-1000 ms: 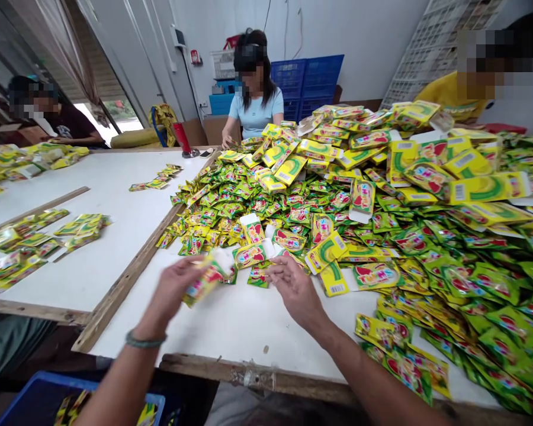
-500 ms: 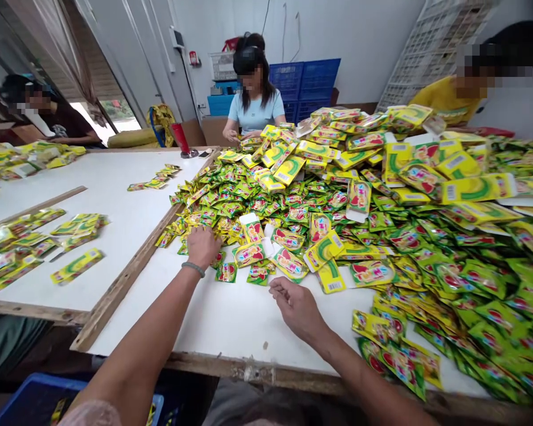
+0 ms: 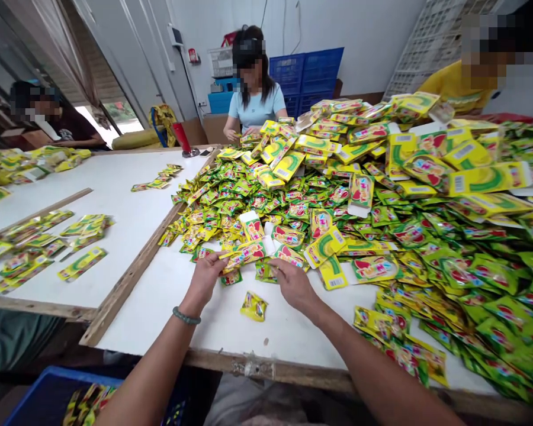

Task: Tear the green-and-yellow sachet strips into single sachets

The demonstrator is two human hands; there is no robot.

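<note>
My left hand (image 3: 203,280) grips the end of a flat yellow-and-green printed carton (image 3: 244,253), which reaches rightward over the front edge of a large heap of yellow-green sachets and cartons (image 3: 337,219). My right hand (image 3: 294,285) rests with its fingers on small sachets (image 3: 265,271) at the heap's edge. It is close to the carton's far end, but I cannot tell whether it holds anything. One loose sachet (image 3: 254,306) lies on the white tabletop (image 3: 231,325) between my hands.
A wooden strip (image 3: 128,278) divides this tabletop from a neighbouring white table (image 3: 106,201) with rows of packets. Several people sit around the tables. A blue crate (image 3: 57,396) holding packets stands below the near edge. Blue stacked crates (image 3: 306,74) stand against the back wall.
My left hand has moved from the heap's edge to the carton and grips it. My right hand has moved up onto the sachets. A loose sachet now lies on the tabletop.
</note>
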